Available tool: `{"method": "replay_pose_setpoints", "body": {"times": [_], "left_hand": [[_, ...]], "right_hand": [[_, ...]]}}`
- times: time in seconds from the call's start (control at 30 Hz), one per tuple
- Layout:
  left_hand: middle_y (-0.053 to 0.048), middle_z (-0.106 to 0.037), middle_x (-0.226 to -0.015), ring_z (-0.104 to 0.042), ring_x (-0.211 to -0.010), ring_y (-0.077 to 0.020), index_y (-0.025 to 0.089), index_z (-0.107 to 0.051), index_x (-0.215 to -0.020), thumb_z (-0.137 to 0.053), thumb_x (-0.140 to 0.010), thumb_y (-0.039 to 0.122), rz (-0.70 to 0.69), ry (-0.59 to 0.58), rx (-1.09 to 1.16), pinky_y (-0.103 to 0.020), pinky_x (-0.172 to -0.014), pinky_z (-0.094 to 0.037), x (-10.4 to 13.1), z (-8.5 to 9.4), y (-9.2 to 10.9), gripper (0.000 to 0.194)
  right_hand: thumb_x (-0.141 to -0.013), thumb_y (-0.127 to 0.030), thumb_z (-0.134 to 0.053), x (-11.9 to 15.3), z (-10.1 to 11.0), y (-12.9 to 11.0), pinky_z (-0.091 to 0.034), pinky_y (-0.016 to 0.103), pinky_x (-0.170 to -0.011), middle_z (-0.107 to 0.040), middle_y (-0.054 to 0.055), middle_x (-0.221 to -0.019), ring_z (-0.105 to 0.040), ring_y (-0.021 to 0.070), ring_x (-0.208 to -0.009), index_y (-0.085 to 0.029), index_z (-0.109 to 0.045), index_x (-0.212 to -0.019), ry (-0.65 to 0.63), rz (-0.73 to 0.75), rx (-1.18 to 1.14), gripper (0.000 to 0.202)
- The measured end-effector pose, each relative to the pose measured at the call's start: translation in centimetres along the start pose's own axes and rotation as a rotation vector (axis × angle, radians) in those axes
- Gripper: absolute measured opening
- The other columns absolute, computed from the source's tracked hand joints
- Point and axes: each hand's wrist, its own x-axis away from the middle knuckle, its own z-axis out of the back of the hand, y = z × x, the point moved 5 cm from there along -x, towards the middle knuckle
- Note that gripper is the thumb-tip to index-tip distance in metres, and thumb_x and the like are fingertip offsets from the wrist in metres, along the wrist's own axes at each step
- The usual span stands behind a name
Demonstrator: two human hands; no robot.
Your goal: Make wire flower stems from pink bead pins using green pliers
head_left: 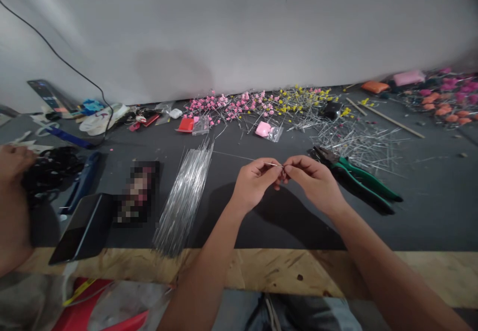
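At the far left, well apart from the wire bundle (185, 199), another person's hand (15, 162) beside a black heap (52, 169). Between that heap and the bundle, a long dark-blue item (80, 181), then a phone (82, 229) by the near edge of the tabletop (429, 196), then a pixelated item (138, 194). Beyond the bundle and to its left, a white item (104, 119) crossed by a black cable (59, 57). The bundle itself slanting, long axis from near left to far right. Just beyond it, a red packet (185, 125) and pink-tipped wires (227, 104).

To the right of the bundle, above the tabletop, a thin wire (235, 156): long axis nearly crosswise, left end pointing at the bundle's far end, right end slightly nearer the wearer. Pinched close to that right end by the fingers of the left hand (254, 184) and, right against them, by those of the right hand (317, 179). Beyond the hands and right of the bundle, a pink packet (263, 129) and yellow-tipped wires (298, 97). Farther right of the bundle, loose wires (377, 144), green-handled pliers (358, 179) with jaws aimed far left, a wooden stick (396, 118), and orange-tipped wires (444, 112).
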Motion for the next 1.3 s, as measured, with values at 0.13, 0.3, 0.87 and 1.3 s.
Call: {"method": "replay_pose_setpoints", "body": {"times": [0.13,0.3,0.87,1.3], "left_hand": [[-0.001,-0.06,-0.062,-0.056,-0.055,-0.0089,0.012,-0.061,-0.072,-0.06,-0.074,0.025,0.002,0.012,-0.004,-0.021,-0.051,-0.047,0.1,0.1,-0.2,0.013],[-0.001,-0.061,-0.062,-0.057,-0.056,-0.0099,0.012,-0.061,-0.077,-0.062,-0.072,0.025,-0.01,0.052,0.01,-0.022,-0.051,-0.047,0.1,0.3,-0.3,0.014],[0.001,-0.058,-0.062,-0.054,-0.052,-0.0073,0.012,-0.061,-0.077,-0.063,-0.071,0.025,0.023,0.111,0.121,-0.021,-0.049,-0.047,-0.1,0.9,-0.9,0.014],[0.0,-0.06,-0.069,-0.056,-0.056,-0.0076,0.014,-0.061,-0.081,-0.059,-0.075,0.029,-0.118,0.175,-0.12,-0.021,-0.056,-0.048,0.7,0.7,0.2,0.016]], "right_hand": [[-0.076,-0.03,-0.057,0.0,-0.2,0.1,-0.045,0.028,-0.062,-0.058,-0.001,-0.064,-0.056,0.0132,-0.062,-0.019,-0.058,-0.072,-0.017,-0.011,-0.031,0.012],[-0.076,-0.029,-0.057,0.1,-0.2,0.1,-0.046,0.029,-0.063,-0.058,-0.001,-0.064,-0.056,0.0134,-0.062,-0.019,-0.058,-0.073,-0.002,0.003,-0.05,0.011],[-0.073,-0.027,-0.065,0.3,-0.2,0.4,-0.051,0.028,-0.068,-0.067,0.0,-0.08,-0.063,0.0134,-0.071,-0.022,-0.062,-0.089,0.009,0.11,0.058,0.017],[-0.079,-0.029,-0.059,0.9,-0.7,0.1,-0.051,0.027,-0.066,-0.065,0.0,-0.079,-0.061,0.0133,-0.07,-0.024,-0.058,-0.093,0.091,0.157,0.146,0.015]]}}
